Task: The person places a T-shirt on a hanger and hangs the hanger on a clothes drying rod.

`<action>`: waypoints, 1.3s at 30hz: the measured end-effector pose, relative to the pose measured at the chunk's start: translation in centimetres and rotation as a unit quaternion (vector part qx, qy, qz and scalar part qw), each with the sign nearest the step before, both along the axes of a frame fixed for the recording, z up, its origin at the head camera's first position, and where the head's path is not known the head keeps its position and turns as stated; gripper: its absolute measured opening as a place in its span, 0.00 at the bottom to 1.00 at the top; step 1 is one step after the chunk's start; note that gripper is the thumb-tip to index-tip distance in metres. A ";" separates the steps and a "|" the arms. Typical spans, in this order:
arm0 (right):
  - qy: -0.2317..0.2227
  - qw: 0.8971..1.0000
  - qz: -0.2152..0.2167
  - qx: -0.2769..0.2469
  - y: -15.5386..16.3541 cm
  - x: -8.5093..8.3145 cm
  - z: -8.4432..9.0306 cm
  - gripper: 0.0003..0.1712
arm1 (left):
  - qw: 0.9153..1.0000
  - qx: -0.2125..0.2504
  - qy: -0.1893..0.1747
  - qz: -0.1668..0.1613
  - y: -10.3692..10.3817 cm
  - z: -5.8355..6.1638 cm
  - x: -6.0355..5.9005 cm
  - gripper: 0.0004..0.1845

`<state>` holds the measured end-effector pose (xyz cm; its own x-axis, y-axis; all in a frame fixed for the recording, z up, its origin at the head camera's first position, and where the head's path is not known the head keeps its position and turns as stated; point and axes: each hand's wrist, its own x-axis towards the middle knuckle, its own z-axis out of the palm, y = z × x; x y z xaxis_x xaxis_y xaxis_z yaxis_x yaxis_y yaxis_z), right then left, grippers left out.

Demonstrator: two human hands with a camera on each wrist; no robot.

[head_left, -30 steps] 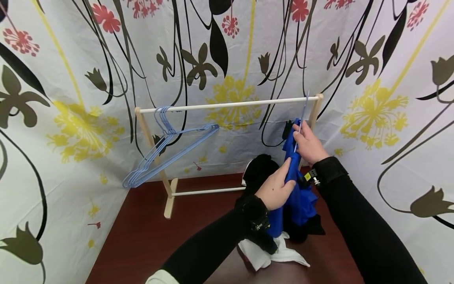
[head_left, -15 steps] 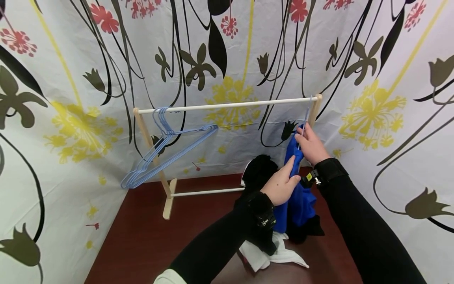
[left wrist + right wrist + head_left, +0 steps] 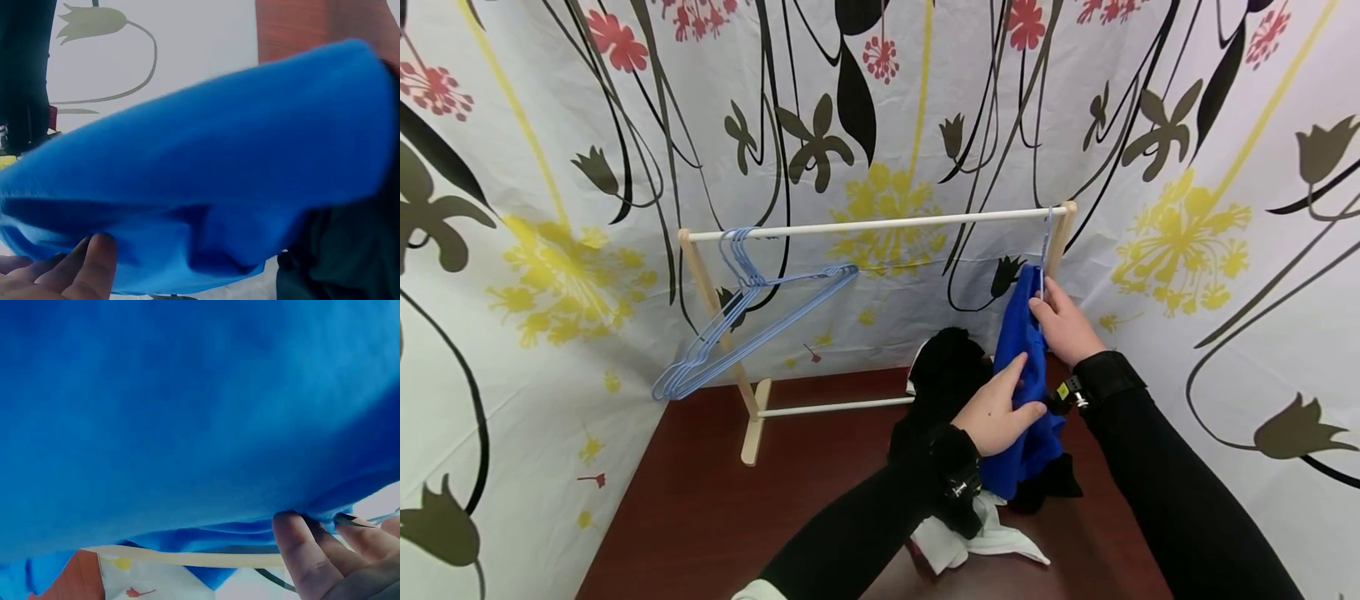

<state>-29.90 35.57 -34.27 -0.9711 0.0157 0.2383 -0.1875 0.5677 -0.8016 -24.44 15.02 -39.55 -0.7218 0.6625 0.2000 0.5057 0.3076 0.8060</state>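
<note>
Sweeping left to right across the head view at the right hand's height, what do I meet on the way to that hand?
Bunched blue hangers, black cloth, blue garment, right hand.

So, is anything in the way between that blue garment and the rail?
Nothing visible. The hanger in the blue garment reaches the rail beside the right end post; whether it's hooked on is unclear. The other hangers hang at the left end.
</note>
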 end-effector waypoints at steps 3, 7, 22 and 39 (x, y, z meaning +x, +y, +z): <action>-0.003 1.000 0.002 0.008 0.2 0.9 0.1 0.40 | 1.000 -0.001 0.002 -0.008 -0.7 -0.4 0.4 0.39; -0.013 0.999 -0.006 0.044 -0.1 2.3 0.3 0.41 | 1.000 0.004 0.014 -0.012 -1.7 -1.0 0.5 0.37; 0.168 0.972 -0.014 0.165 -7.1 7.6 2.7 0.33 | 0.998 -0.018 0.064 0.023 -7.0 -3.2 0.7 0.30; 0.023 0.993 0.051 0.106 -12.9 6.3 -7.1 0.34 | 0.990 -0.059 0.041 0.118 -13.7 -6.3 0.4 0.27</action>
<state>-23.59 22.68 -41.41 -0.9532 -0.1370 0.2694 -0.2858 0.6989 -0.6557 -24.03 1.33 -45.89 -0.8438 0.4993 0.1968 0.4714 0.5143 0.7164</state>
